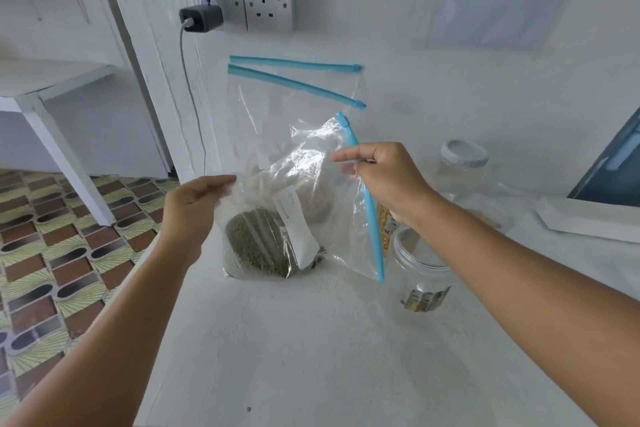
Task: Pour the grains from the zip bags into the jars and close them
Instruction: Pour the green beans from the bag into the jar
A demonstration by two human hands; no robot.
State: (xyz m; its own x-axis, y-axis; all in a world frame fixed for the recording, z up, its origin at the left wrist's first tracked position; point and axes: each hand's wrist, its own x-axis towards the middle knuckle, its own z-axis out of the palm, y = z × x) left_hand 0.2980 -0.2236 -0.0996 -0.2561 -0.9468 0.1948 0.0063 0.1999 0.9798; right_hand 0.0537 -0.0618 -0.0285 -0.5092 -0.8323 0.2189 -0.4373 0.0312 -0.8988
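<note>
A clear zip bag (277, 236) with green grains in its bottom rests on the white counter (294, 340). My left hand (194, 204) pinches its left edge. My right hand (384, 177) pinches its blue zip strip, which runs down to the right. Two more zip bags (294, 107) with blue zips lean on the wall behind it, pale grains showing low in them. An open clear jar (419, 274) with a label stands right of the bag, below my right wrist. A second jar (464, 166) with a white lid stands further back.
A wall socket with a plugged charger (201, 18) and its cable lies behind the bags. A white box (588, 218) and a dark panel (616, 163) sit at the right. The counter's left edge drops to a tiled floor (52, 253); a white shelf unit (52, 94) stands there.
</note>
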